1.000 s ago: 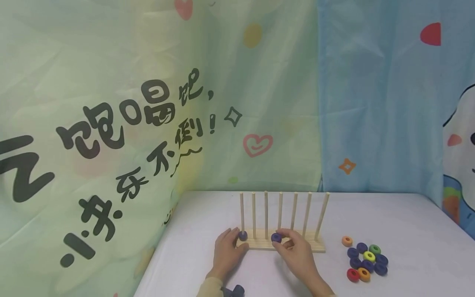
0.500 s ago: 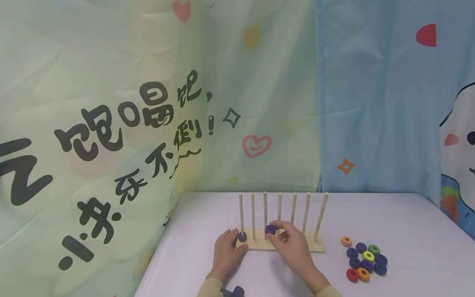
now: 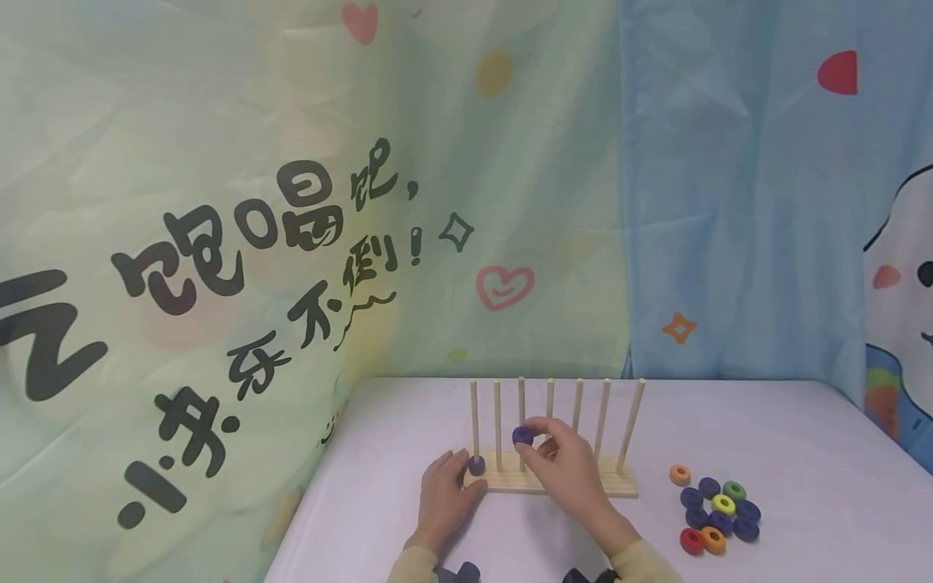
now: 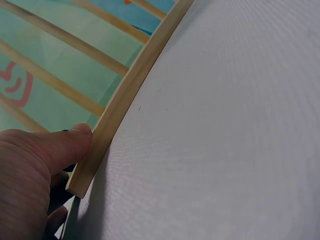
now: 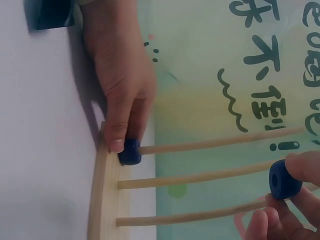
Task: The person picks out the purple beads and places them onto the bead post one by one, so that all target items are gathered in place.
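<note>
A wooden peg rack (image 3: 615, 486) with a row of several upright pegs stands on the white table. My left hand (image 3: 443, 495) holds the left end of its base, thumb (image 4: 70, 145) on the front edge and fingers partly hidden behind. One dark blue ring bead (image 3: 477, 465) sits at the bottom of the leftmost peg, beside the left fingers. Between thumb and fingers, my right hand (image 3: 572, 470) pinches another dark blue bead (image 3: 522, 436), raised above the base near the third peg from the left. In the right wrist view this held bead (image 5: 285, 180) shows its hole and is off the pegs.
Right of the rack lies a loose group of beads: several dark blue ones (image 3: 747, 529), a green one (image 3: 734, 490), a yellow one (image 3: 723, 504), a red one (image 3: 692, 541) and two orange ones (image 3: 681, 474). Printed curtains (image 3: 503, 202) hang behind the table.
My right hand has lifted the blue bead and moved it left, from in front of the middle pegs to near the third peg. The left hand stays on the rack.
</note>
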{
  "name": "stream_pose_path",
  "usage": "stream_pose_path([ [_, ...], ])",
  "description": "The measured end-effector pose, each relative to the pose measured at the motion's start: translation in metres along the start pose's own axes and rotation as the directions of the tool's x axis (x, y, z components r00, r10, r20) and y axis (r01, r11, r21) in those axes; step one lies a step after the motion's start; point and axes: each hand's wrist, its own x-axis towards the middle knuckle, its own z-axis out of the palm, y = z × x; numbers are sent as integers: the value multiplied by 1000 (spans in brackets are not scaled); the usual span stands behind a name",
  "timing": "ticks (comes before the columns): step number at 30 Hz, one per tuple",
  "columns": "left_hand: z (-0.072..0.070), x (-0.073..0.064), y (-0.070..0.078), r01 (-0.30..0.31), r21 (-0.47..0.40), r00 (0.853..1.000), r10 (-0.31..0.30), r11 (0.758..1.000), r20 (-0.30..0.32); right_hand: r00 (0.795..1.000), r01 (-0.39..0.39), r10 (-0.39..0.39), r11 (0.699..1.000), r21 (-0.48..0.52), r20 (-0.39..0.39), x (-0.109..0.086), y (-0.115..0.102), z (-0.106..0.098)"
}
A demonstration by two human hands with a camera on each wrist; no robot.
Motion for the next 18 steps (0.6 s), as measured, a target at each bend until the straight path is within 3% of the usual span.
stream_pose_path([
  [10, 0, 0, -2, -8, -6, 1000, 8, 1000, -1, 999, 24, -24, 1000, 4, 34, 9, -5, 3],
  [18, 1, 1, -2, 11, -15, 1000, -11, 1000, 16, 993, 116, -114, 990, -75, 29, 28, -19, -3],
])
